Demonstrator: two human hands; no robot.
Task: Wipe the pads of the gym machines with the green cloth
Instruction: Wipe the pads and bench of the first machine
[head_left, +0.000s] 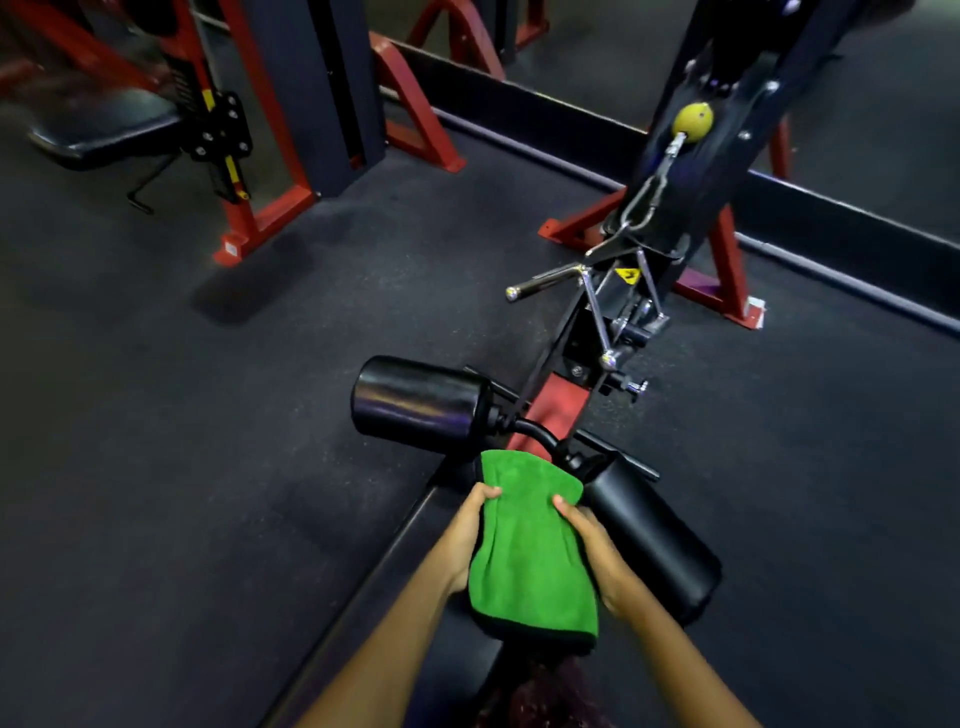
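Both my hands hold the green cloth (530, 545) stretched between them, low in the middle of the view. My left hand (470, 525) grips its left edge, thumb on top. My right hand (592, 545) grips its right edge. The cloth hangs over the black seat pad (415, 561) of a red and black cable machine. A black roller pad (415, 400) sticks out to the left just beyond the cloth. A second black roller pad (654, 540) lies right beside my right hand.
A chrome handle bar (561, 280) and a yellow ball stopper (692, 120) hang on the machine's black upright ahead. Another red-framed machine with a black seat pad (104, 130) stands at the far left. Dark rubber floor (208, 415) spreads around; a black kerb runs along the back right.
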